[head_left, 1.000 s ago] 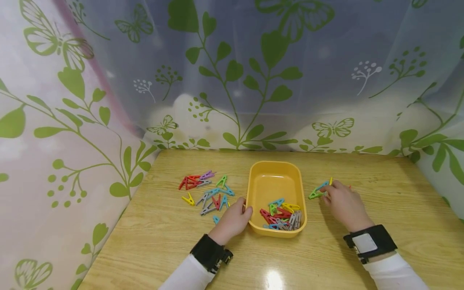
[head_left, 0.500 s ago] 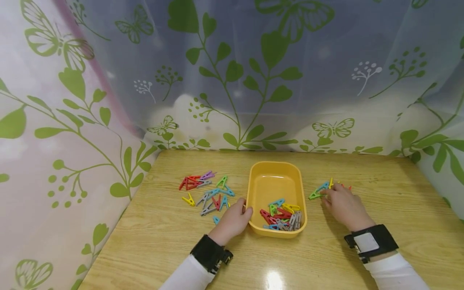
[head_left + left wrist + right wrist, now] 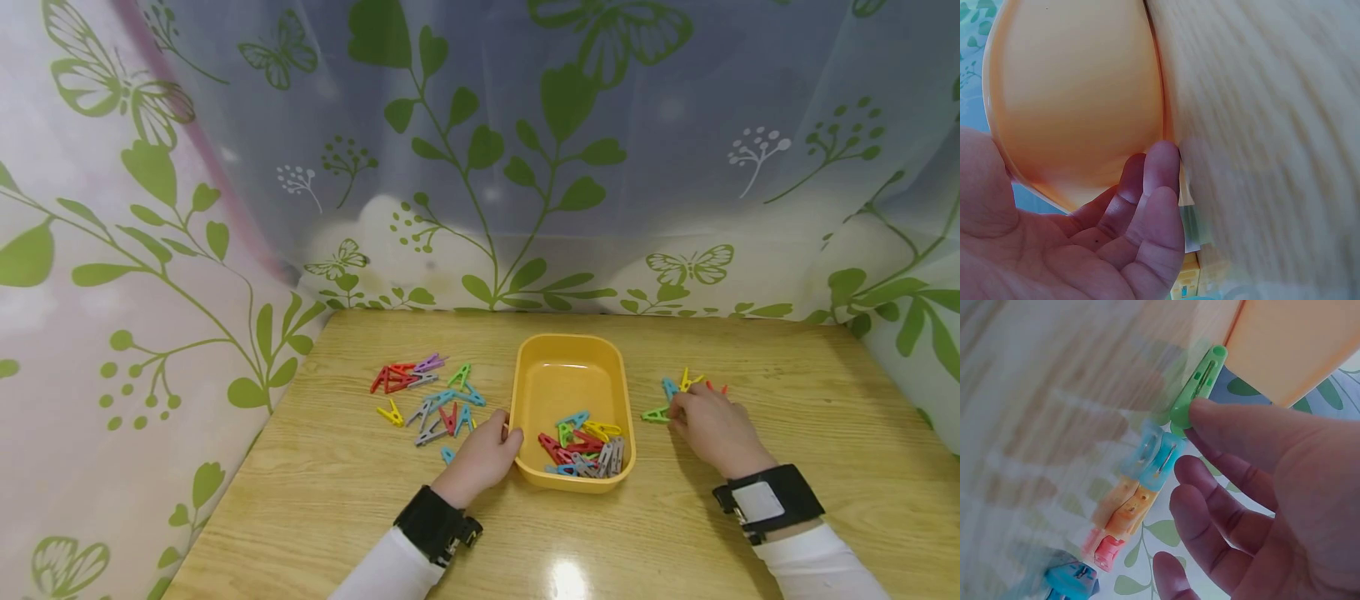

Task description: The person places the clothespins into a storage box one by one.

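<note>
My left hand [image 3: 483, 458] grips the left side of a yellow plastic tray [image 3: 562, 387], thumb over the rim and fingers against the outer wall. Several coloured clothespins [image 3: 585, 442] lie heaped in the tray's near end. To the right of it, my right hand [image 3: 718, 429] pinches the end of a green clothespin [image 3: 1200, 384] between thumb and index finger, low over the table. Beside those fingers lie a blue clothespin [image 3: 670, 388], a yellow clothespin [image 3: 687, 381] and a red clothespin [image 3: 717, 388], partly hidden. The right wrist view also shows a darker blue clothespin [image 3: 1072, 578].
Left of the tray, several loose clothespins [image 3: 427, 396] in red, purple, grey, blue, green and yellow are scattered on the wooden table [image 3: 337, 500]. One blue clothespin [image 3: 447, 455] is close to my left hand. A leaf-patterned curtain [image 3: 480, 208] hangs behind the table.
The green clothespin has turned and moved slightly nearer to me, apart from the blue one, under my right fingers. My left hand and the tray have stayed still.
</note>
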Available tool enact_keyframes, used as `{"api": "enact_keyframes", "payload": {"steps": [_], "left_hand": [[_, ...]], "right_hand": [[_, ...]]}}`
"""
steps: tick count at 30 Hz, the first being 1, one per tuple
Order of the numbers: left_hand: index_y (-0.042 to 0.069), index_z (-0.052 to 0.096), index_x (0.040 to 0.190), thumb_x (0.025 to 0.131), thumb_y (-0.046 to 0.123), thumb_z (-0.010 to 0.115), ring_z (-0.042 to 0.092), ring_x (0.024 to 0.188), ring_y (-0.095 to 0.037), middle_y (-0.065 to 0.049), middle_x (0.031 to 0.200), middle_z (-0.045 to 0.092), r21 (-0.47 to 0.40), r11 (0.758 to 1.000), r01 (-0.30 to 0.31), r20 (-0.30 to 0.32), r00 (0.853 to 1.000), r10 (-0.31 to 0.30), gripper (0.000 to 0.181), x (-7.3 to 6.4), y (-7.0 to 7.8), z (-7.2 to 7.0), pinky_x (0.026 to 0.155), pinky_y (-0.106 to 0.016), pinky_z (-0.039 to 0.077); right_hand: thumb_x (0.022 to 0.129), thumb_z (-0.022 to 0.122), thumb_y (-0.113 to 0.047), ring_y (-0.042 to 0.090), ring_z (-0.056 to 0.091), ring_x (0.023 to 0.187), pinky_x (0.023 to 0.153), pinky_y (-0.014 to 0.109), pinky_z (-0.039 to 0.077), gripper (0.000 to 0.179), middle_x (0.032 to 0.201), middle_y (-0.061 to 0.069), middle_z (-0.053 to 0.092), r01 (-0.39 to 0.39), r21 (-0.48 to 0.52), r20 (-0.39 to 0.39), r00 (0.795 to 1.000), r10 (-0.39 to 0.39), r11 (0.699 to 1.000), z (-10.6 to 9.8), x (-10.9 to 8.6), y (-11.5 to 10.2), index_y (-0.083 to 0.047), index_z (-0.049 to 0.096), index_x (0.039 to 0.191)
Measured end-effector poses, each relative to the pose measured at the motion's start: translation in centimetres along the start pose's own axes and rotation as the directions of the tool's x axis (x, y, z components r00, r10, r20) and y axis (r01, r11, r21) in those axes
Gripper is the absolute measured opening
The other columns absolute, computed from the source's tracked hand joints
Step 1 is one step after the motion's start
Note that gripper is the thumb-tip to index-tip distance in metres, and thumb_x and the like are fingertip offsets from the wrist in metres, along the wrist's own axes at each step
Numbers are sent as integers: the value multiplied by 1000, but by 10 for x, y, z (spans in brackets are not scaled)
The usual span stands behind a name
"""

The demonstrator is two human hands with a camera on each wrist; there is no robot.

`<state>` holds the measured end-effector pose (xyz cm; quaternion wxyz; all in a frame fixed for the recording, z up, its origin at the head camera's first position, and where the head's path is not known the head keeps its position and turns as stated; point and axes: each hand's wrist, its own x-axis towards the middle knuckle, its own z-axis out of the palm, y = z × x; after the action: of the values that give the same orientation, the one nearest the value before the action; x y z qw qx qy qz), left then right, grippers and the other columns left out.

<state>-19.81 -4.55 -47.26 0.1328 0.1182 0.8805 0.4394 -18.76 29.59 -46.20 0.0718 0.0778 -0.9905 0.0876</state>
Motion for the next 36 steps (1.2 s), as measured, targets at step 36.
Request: {"api": "enact_keyframes", "payload": {"steps": [36], "left_hand": [[6,56,128,107,29,45,56,74,-16,-4,89,59,4,1000,2,-5,1000,-1,33,0,0,0,65,-29,45]], "right_hand": [[79,90,-20,7,55,75,71,37,46,22,85,-12,56,418,-43,-174,891,-419,907,-20,-27,-105,-24,69,81]]}}
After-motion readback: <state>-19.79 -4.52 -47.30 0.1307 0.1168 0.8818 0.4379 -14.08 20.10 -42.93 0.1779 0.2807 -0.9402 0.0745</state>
